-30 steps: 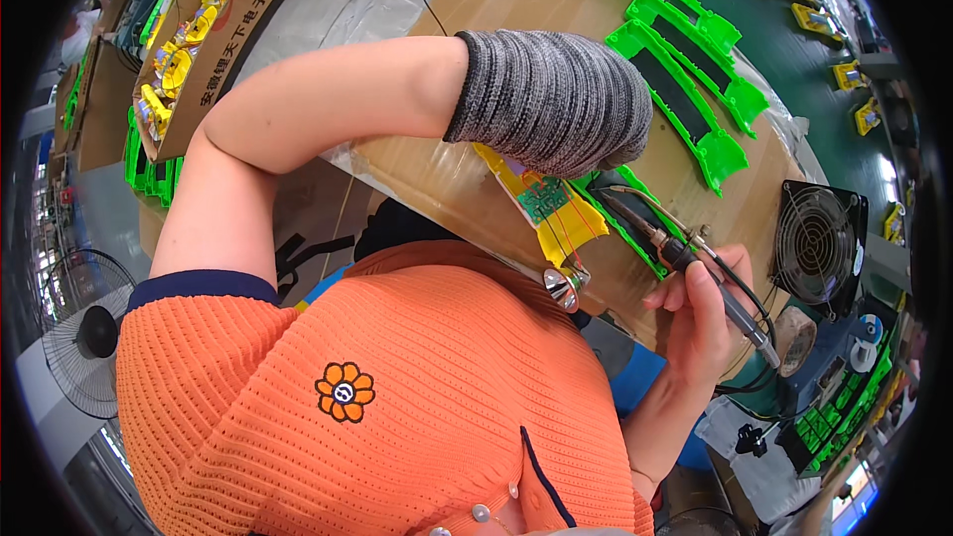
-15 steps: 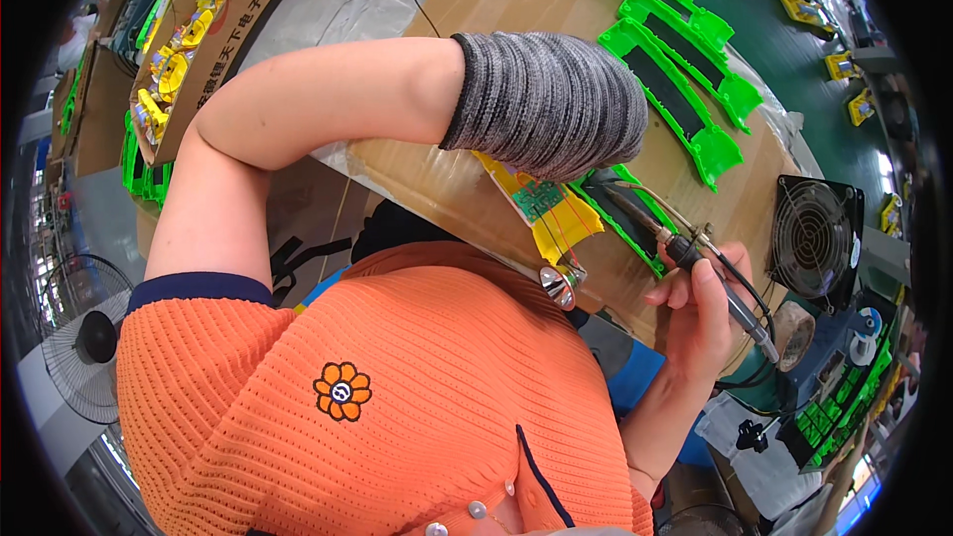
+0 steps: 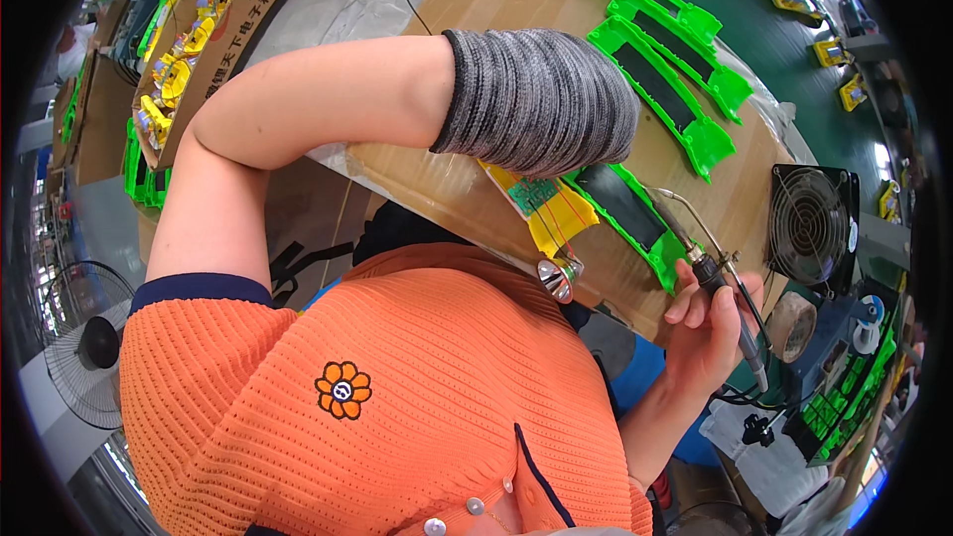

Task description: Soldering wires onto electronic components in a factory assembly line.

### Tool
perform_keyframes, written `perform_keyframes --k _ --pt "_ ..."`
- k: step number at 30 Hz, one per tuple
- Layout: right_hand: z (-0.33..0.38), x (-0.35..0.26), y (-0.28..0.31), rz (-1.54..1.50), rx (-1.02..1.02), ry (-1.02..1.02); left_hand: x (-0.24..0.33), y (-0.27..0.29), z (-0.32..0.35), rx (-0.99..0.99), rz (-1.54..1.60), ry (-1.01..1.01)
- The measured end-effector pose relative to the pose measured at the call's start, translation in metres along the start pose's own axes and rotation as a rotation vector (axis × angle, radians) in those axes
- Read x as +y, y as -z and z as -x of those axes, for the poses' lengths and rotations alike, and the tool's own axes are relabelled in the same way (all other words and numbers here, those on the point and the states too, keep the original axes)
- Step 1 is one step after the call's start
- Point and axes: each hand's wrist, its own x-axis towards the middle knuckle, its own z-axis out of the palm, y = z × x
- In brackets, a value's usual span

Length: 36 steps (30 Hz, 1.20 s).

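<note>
My right hand (image 3: 707,333) closes around a soldering iron (image 3: 717,283) with a thin curved metal feed tube alongside it. The iron points up and left, and its front part passes over the right side of a green plastic shell (image 3: 663,263) with a dark inset. A grey knit sleeve (image 3: 541,99) covers my left forearm and hides my left hand, so its fingers do not show. Below the sleeve lies a yellow plastic part (image 3: 564,223) carrying a green circuit board (image 3: 533,196) and red wires. At its lower end sits a shiny round reflector (image 3: 557,280).
Several more green shells (image 3: 685,104) lie at the far side of the brown cardboard (image 3: 486,0). At the right stand a black square fan (image 3: 814,228) and a brownish roll (image 3: 794,330). A carton (image 3: 233,25) with yellow parts stands at the left, near a larger fan (image 3: 94,345).
My right hand and the soldering iron have shifted right and slightly nearer, drawing the iron's tip away from the sleeve. My left sleeve has moved slightly left, and more of the near green shell shows.
</note>
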Motion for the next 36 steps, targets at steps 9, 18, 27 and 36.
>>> perform_keyframes --k 9,18,27,36 --pt "0.015 0.004 -0.010 -0.030 0.095 0.054 0.034 0.021 0.010 0.080 0.008 -0.107" --pt "0.021 0.025 -0.037 -0.284 0.186 0.028 0.056 -0.011 0.010 0.259 0.117 0.054" --pt "0.013 -0.021 0.013 0.019 0.060 0.051 0.052 -0.014 -0.022 0.044 0.174 0.169" --pt "-0.006 -0.029 0.016 0.240 -0.077 -0.053 0.057 -0.012 -0.027 0.083 0.063 0.118"
